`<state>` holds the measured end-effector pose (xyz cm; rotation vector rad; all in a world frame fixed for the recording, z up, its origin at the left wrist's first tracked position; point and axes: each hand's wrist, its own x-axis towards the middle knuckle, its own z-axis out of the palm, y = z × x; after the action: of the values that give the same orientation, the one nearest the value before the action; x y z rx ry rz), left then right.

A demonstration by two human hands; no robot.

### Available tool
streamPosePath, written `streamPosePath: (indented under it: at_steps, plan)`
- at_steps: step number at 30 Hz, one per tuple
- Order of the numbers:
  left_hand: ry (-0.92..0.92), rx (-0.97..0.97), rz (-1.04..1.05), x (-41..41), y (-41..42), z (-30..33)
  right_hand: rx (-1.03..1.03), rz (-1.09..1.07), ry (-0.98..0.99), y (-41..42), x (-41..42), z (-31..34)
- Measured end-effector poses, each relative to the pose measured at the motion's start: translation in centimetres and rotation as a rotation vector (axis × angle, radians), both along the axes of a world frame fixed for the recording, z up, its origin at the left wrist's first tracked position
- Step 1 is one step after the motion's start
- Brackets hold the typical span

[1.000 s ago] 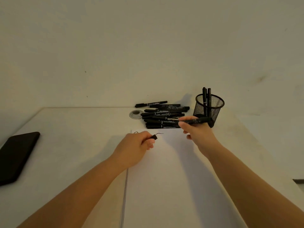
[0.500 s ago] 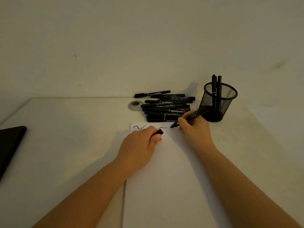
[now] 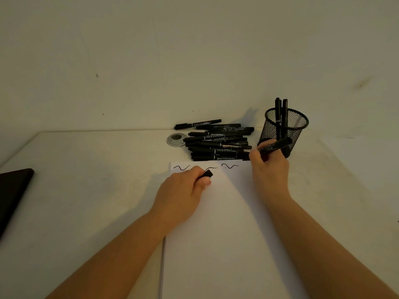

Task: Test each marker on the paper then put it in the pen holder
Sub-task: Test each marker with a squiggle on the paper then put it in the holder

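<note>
- Head view, right side: the right hand (image 3: 268,167) grips an uncapped marker (image 3: 274,146) in a writing hold, its body slanting up and right towards the pen holder (image 3: 282,134). The tip is hidden behind the fingers, so I cannot tell whether it touches the paper (image 3: 226,223).
- Far edge of the paper: three wavy test strokes (image 3: 230,166) run left to right, the rightmost just left of the right hand.
- Left side: the left hand (image 3: 183,192) rests on the paper, probably steadying the sheet, its fingers curled round a small black cap (image 3: 207,174), kept ready for recapping.
- Far right: the mesh holder stands upright with two markers inside, close by for an easy drop.
- Far centre: the untested pile (image 3: 217,143) lies just beyond the paper; a dark flat object (image 3: 13,190) lies at the far left edge.
</note>
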<state>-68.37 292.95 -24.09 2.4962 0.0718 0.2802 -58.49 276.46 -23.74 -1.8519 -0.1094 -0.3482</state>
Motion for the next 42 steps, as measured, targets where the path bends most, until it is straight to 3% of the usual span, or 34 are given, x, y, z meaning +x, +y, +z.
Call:
streamPosePath:
  at_steps: [3,8,24,34,42]
  plan:
    - [-0.029,-0.011,0.014,0.0,0.1,-0.2,0.134,0.051,0.049,-0.3,-0.5,0.4]
    - [-0.043,-0.028,0.007,0.0,0.2,-0.3,0.506,0.335,0.284,0.4,-1.7,1.1]
    - [-0.077,0.019,-0.023,-0.3,-0.3,0.3,0.269,0.583,0.268,1.4,-3.6,0.9]
    - [-0.359,0.104,-0.101,-1.2,-1.0,1.3,0.493,0.442,0.409,1.9,-4.6,1.7]
    - [-0.479,0.211,-0.118,-2.0,-1.8,2.6,0.753,0.493,0.410,2.3,-5.4,2.1]
